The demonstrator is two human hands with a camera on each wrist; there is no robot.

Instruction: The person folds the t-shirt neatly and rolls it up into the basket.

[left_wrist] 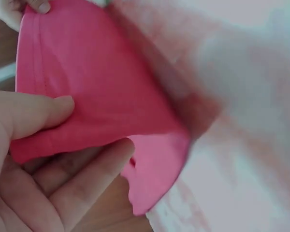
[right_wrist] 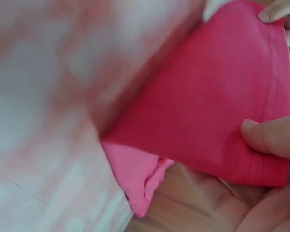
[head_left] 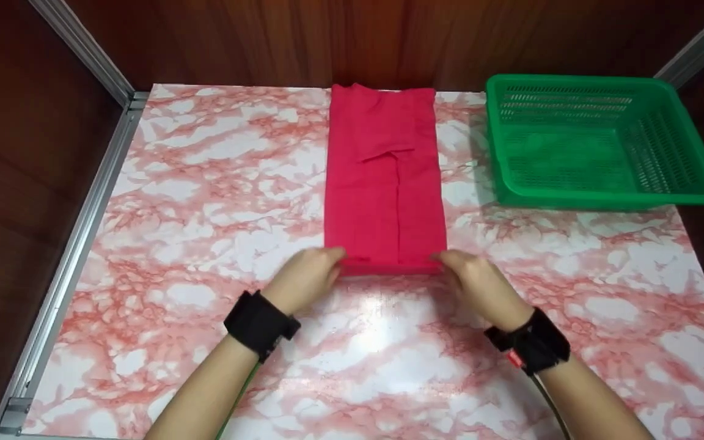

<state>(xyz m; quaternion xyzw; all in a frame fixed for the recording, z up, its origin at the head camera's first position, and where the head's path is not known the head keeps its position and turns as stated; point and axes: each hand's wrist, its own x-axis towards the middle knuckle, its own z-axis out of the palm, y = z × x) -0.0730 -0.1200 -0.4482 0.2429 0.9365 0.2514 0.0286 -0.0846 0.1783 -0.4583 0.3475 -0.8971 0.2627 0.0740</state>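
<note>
Nearest the head camera: two bare forearms entering from 6 o'clock, each with a black wrist strap (head_left: 260, 324). A thin green cord trails from the left strap, a dark one from the right.

Left hand (head_left: 304, 280) at the near-left corner of a folded red garment (head_left: 382, 183). Left wrist view: thumb (left_wrist: 36, 113) lies on top of the cloth, fingers underneath, so the hand is pinched closed on the hem corner. Stitched hem line visible along the edge.

Right hand (head_left: 477, 284) at the near-right corner, mirror pose. Right wrist view: thumb (right_wrist: 270, 137) on top of the fabric, palm and fingers below, clamped on the hem. The other hand's fingertips show at the far corner of each wrist view.

Garment lies as a long narrow rectangle running from the table centre toward 12 o'clock, far end at the table's back edge. A fold seam runs lengthwise down its middle; what may be a sleeve is tucked in at the far end, though the view is too soft to be sure. In the wrist views the near edge appears lifted slightly off the surface.

Table (head_left: 193, 183): pink-and-white marbled top, aluminium rail along the 9 o'clock side. Green plastic basket (head_left: 688, 165) with slotted walls at 2 o'clock, well apart from the garment. Dark wood panels behind.
</note>
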